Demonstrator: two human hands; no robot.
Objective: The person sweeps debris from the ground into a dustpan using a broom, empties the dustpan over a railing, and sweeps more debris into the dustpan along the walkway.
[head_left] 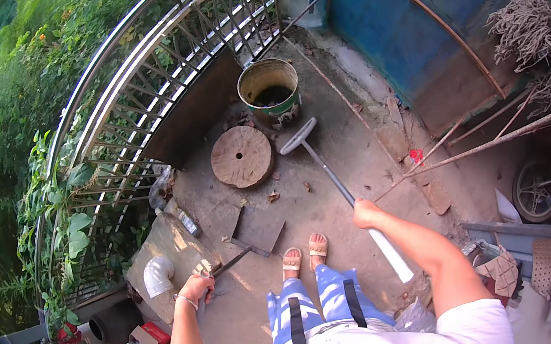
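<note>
My left hand (196, 287) is closed round the handle of a dark dustpan (261, 230), whose flat pan rests on the concrete ahead of my feet. In my right hand (368, 213) is a long-handled tool (328, 174) with a grey shaft, a white handle end and a narrow, rounded grey crosswise head. I cannot tell whether that head is a broom or a squeegee. It is out to the front, near a round stone disc (241, 157) with a hole in its middle. The head does not touch the dustpan.
Behind the disc stands a dirty bucket (268, 87) with dark contents. A metal railing (153, 83) curves along the left. White elbow pipe (158, 275) and a red box (152, 341) lie lower left. At right are a blue panel (411, 28), rusty bars (502, 149), a mop head (533, 34) and a wheel (538, 190).
</note>
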